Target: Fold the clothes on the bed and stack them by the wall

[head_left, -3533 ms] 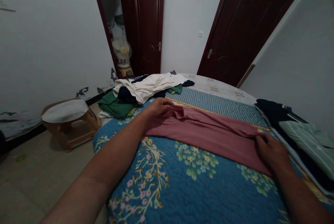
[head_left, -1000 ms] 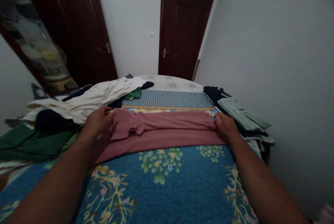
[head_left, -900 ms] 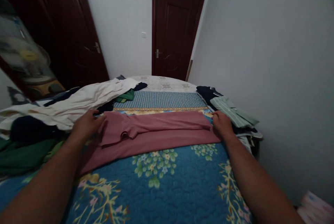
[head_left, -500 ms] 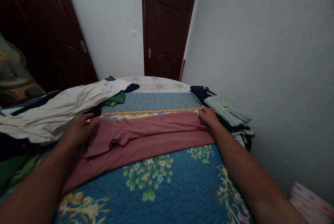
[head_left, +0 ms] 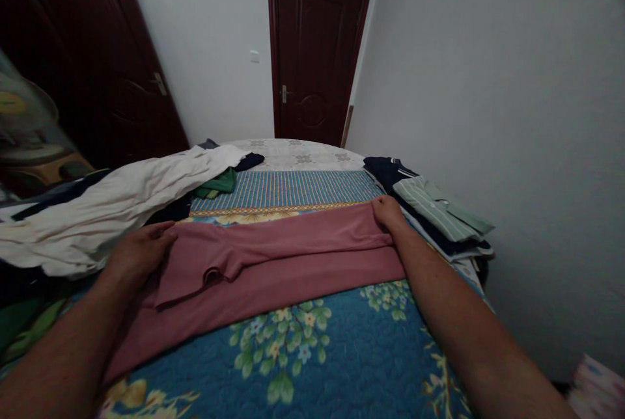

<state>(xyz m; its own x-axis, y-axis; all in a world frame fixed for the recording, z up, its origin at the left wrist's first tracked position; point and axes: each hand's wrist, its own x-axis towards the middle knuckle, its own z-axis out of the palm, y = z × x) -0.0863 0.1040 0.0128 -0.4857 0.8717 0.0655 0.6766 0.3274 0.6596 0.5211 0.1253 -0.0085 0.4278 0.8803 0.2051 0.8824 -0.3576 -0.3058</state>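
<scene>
The pink garment (head_left: 293, 256) is laid folded lengthwise across the blue quilt (head_left: 312, 367) at centre frame. Its left end is pressed by the open left hand (head_left: 139, 251); its upper right corner is pinched by the right hand (head_left: 388, 211).

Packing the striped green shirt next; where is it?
In the head view, the folded pale-green striped shirt lies at the right edge of the bed, atop dark folded clothes, just right of the right hand.

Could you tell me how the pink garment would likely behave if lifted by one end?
Probably floppy: the pink garment lies in soft folds, bunching at the right hand. Likely light, since it lies thin and flat on the quilt.
</scene>
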